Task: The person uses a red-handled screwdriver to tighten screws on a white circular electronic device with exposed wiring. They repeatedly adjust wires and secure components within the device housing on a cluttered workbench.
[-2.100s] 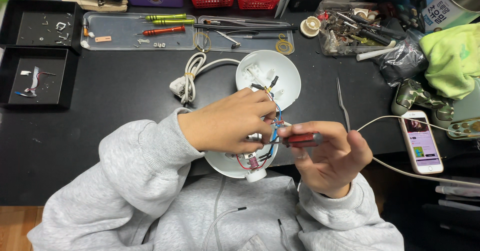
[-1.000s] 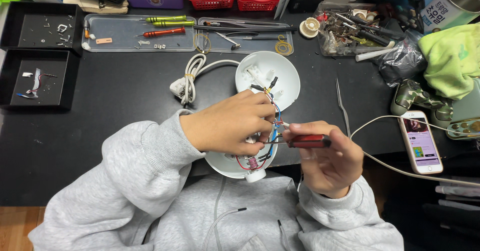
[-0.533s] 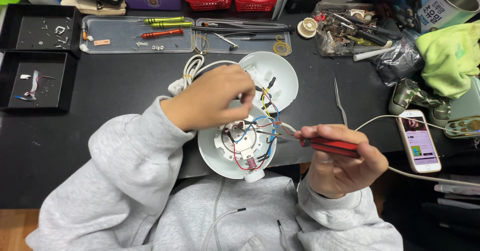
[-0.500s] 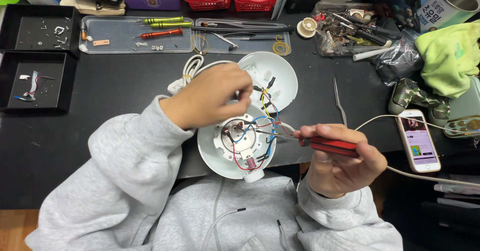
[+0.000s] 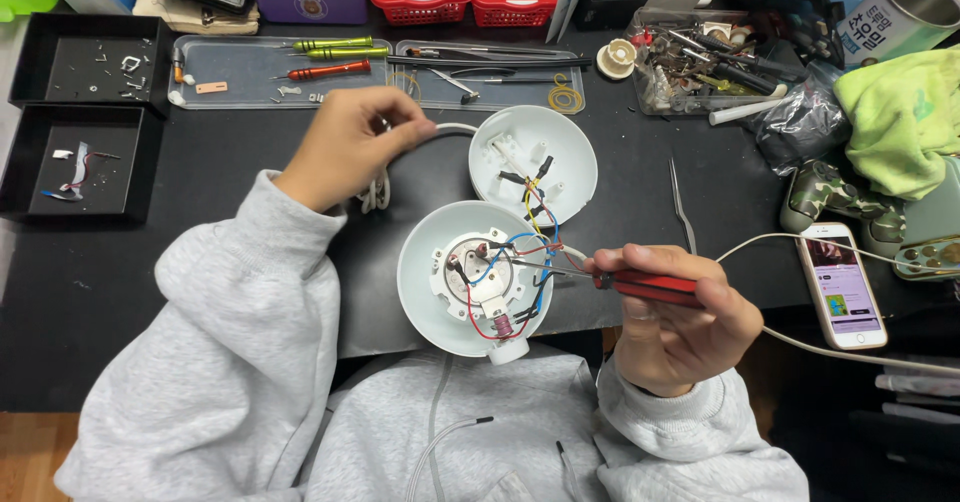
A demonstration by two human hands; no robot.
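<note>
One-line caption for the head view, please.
Right hand holds a red screwdriver at the wiring in an opened white housing; left hand grips a white cable.

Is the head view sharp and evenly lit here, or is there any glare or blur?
Head view: sharp throughout, no motion blur on the left hand or right hand; even overhead light, soft shadows; mild glare on the white round housing; the red-handled screwdriver stays crisp; the edges bend slightly.

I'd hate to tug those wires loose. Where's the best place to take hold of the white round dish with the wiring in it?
Probably the bare left rim of the wired dish, coming from the left. The coloured wires run out its upper right to the other white shell, and the right hand with its screwdriver works from the right.
</note>
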